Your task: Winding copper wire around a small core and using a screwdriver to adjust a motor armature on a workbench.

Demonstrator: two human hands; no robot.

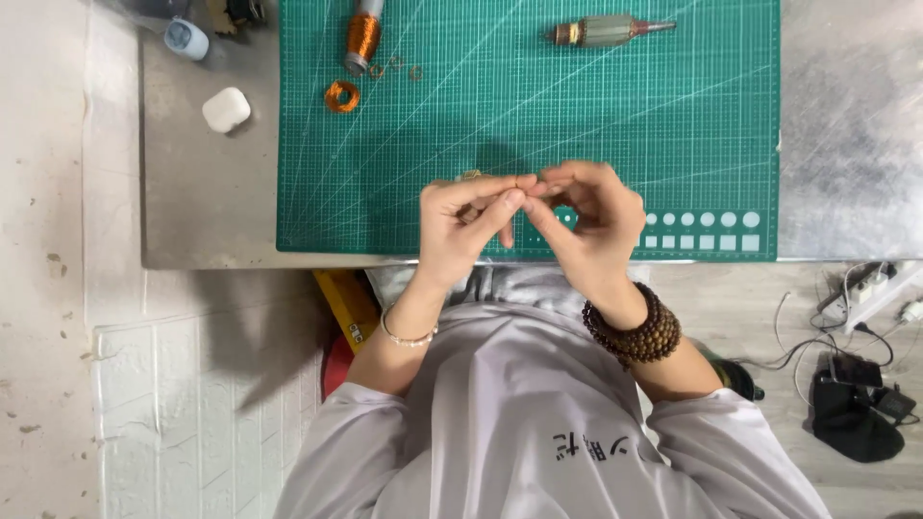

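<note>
Left hand (468,223), right hand (591,216) pinch small wire ring (520,182) between fingertips; finished rings (396,67), copper spool (362,37) at 11 o'clock on mat (673,144).

Both forearms come up from the lap and angle inward, so the two hands meet in front of the chest. The left hand (468,223) has its thumb and forefinger pinched together, the other fingers curled loosely beneath. The right hand (594,217) arches over, fingers bent, its thumb and fingertips pressed close against the left hand's fingertips. Both wrists are slightly bent, sleeves pushed back to the elbows.
</note>
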